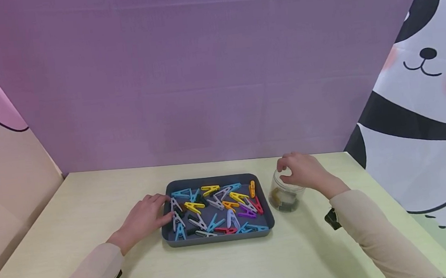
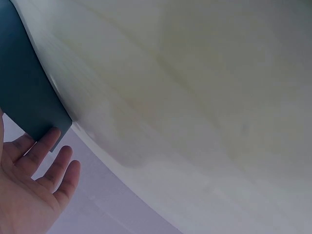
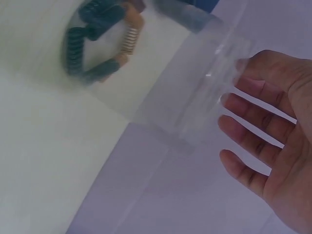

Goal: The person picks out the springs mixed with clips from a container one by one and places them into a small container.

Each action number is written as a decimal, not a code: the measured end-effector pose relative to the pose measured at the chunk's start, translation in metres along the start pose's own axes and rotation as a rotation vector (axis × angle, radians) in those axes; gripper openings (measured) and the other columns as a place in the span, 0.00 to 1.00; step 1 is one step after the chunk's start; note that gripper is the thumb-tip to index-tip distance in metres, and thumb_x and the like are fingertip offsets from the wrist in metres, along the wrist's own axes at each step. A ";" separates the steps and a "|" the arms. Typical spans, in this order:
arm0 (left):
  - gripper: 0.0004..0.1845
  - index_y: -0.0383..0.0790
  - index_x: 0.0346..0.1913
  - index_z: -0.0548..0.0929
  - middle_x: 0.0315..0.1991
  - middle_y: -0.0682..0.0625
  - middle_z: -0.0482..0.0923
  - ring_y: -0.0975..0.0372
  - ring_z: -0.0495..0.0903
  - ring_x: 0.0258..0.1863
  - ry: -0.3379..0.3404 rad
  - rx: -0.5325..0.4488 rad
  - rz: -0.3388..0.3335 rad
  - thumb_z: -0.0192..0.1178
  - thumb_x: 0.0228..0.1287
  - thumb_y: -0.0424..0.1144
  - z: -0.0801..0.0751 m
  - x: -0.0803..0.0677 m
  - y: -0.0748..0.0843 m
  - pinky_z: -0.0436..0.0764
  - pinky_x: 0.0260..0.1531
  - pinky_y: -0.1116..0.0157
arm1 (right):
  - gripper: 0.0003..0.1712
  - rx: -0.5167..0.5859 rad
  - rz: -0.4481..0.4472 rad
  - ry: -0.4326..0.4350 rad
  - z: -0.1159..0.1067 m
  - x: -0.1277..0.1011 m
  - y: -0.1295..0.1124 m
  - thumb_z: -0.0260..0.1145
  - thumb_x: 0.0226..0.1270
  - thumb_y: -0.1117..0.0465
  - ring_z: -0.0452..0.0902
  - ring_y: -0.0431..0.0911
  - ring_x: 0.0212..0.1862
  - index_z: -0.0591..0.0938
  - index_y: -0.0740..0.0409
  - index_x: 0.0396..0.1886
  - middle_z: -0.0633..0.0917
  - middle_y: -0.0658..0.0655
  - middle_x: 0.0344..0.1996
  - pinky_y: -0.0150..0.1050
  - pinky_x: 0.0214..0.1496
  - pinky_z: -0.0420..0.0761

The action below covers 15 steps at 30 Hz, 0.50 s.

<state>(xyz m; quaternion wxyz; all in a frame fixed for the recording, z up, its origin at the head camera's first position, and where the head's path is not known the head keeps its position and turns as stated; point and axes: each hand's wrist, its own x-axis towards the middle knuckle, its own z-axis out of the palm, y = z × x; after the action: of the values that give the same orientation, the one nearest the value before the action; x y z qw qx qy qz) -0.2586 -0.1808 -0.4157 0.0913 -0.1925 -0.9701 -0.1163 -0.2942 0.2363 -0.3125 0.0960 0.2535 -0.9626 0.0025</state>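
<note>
Left hand point(image 1: 145, 216) is lying open against the grey tray point(image 1: 220, 238) at frame centre while right hand point(image 1: 302, 170), fingers relaxed, is hovering over the clear jar point(image 1: 286, 195), risking tipping it.

I count one dark grey tray point(image 1: 170, 242) and one clear plastic jar point(image 1: 286, 194) on one pale table point(image 1: 92, 201). My hands in view number two: my left hand point(image 1: 145, 216) and my right hand point(image 1: 303, 170). The tray holds a heap of clothes pegs point(image 1: 217, 209), roughly twenty; overlap prevents an exact total. By colour I count about six blue, four yellow, four white or grey, two red, one orange and one purple. The jar contains at least two coiled hair ties point(image 3: 97, 44): one dark, one tan.
</note>
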 end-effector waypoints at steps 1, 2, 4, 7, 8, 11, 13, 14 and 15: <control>0.26 0.39 0.53 0.76 0.52 0.44 0.77 0.50 0.74 0.50 0.000 -0.003 -0.001 0.59 0.57 0.53 0.000 0.000 0.000 0.74 0.51 0.51 | 0.08 -0.001 -0.003 0.004 -0.002 0.001 -0.002 0.68 0.49 0.58 0.74 0.47 0.35 0.81 0.52 0.32 0.82 0.50 0.31 0.43 0.33 0.76; 0.26 0.40 0.53 0.76 0.52 0.44 0.77 0.50 0.74 0.50 -0.001 -0.006 -0.002 0.59 0.57 0.53 0.001 0.000 0.000 0.74 0.51 0.51 | 0.08 -0.003 -0.008 0.008 -0.004 0.002 -0.004 0.68 0.49 0.58 0.74 0.47 0.36 0.81 0.52 0.32 0.82 0.50 0.31 0.43 0.33 0.76; 0.25 0.40 0.53 0.76 0.52 0.44 0.77 0.50 0.74 0.50 -0.002 -0.008 -0.005 0.59 0.57 0.53 0.002 0.001 -0.001 0.74 0.51 0.51 | 0.08 -0.008 -0.020 0.013 -0.007 0.004 -0.008 0.68 0.49 0.59 0.75 0.47 0.36 0.81 0.52 0.32 0.82 0.50 0.32 0.44 0.34 0.77; 0.25 0.40 0.53 0.76 0.53 0.44 0.76 0.50 0.74 0.51 -0.001 -0.012 -0.009 0.59 0.57 0.53 0.003 0.001 -0.001 0.74 0.52 0.51 | 0.08 -0.019 -0.035 0.018 -0.011 0.007 -0.016 0.68 0.49 0.58 0.75 0.47 0.37 0.81 0.51 0.32 0.83 0.50 0.33 0.45 0.36 0.77; 0.25 0.40 0.53 0.76 0.53 0.44 0.76 0.50 0.74 0.51 0.001 -0.011 -0.008 0.59 0.57 0.53 0.003 0.001 -0.002 0.74 0.52 0.51 | 0.08 -0.021 -0.042 0.018 -0.012 0.009 -0.019 0.68 0.49 0.58 0.76 0.47 0.37 0.82 0.51 0.32 0.83 0.49 0.33 0.45 0.36 0.77; 0.25 0.40 0.53 0.76 0.53 0.44 0.77 0.50 0.74 0.51 0.005 -0.007 -0.006 0.59 0.57 0.53 0.003 0.001 -0.002 0.74 0.51 0.51 | 0.09 -0.029 -0.048 0.000 -0.014 0.014 -0.028 0.69 0.50 0.58 0.76 0.47 0.38 0.82 0.50 0.33 0.83 0.49 0.34 0.45 0.37 0.78; 0.25 0.40 0.53 0.76 0.52 0.44 0.77 0.50 0.74 0.51 0.011 -0.002 -0.001 0.59 0.57 0.53 0.003 0.001 -0.002 0.74 0.51 0.51 | 0.09 -0.036 -0.054 -0.019 -0.013 0.017 -0.035 0.69 0.50 0.56 0.76 0.46 0.38 0.82 0.50 0.34 0.83 0.48 0.34 0.44 0.38 0.78; 0.25 0.40 0.52 0.76 0.52 0.44 0.77 0.51 0.74 0.50 0.015 0.001 0.003 0.59 0.57 0.53 0.003 0.001 -0.001 0.75 0.51 0.52 | 0.10 -0.042 -0.061 -0.025 -0.013 0.019 -0.038 0.69 0.50 0.56 0.76 0.46 0.38 0.82 0.50 0.34 0.83 0.48 0.34 0.44 0.38 0.78; 0.25 0.40 0.52 0.76 0.51 0.44 0.77 0.51 0.74 0.50 0.019 0.003 0.006 0.59 0.57 0.52 0.003 0.001 -0.001 0.75 0.50 0.52 | 0.10 -0.049 -0.065 -0.033 -0.012 0.021 -0.040 0.69 0.51 0.56 0.75 0.46 0.38 0.82 0.49 0.34 0.83 0.48 0.34 0.43 0.38 0.78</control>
<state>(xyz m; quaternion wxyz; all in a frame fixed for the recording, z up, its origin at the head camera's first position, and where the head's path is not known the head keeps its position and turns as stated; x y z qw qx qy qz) -0.2602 -0.1811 -0.4187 0.1010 -0.1943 -0.9688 -0.1163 -0.2906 0.1914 -0.2990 0.0862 0.2820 -0.9551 -0.0284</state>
